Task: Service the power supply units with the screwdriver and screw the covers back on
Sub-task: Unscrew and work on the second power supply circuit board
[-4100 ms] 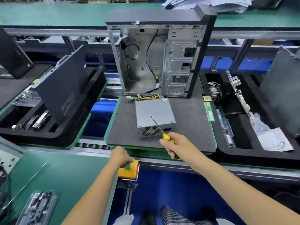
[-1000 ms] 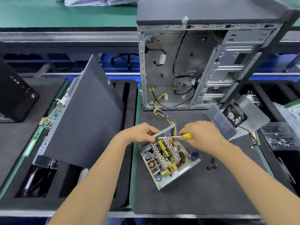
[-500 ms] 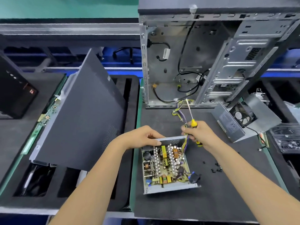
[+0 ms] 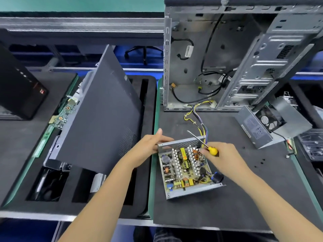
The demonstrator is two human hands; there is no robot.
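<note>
An open grey metal power supply unit (image 4: 187, 169), circuit board exposed, lies on the dark foam tabletop (image 4: 227, 203). The left hand (image 4: 148, 145) grips its perforated rear wall; the right hand (image 4: 222, 157) grips a yellow-handled steel screwdriver (image 4: 203, 144).

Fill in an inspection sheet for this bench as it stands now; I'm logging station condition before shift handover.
Surface: dark foam mat on a green-edged pallet.
Job's things: opened power supply, circuit board exposed, lies flat; its cover with fan sits off to the right; screwdriver, shaft pointing up-left.
Clutter: loose black screws on the mat at right.
Grippers: left hand holds the supply's far-left corner; right hand grips the screwdriver handle.
Cables: yellow and purple wire bundle runs from the supply toward the open computer case.
Surroundings: leaning side panel in the left tray.
</note>
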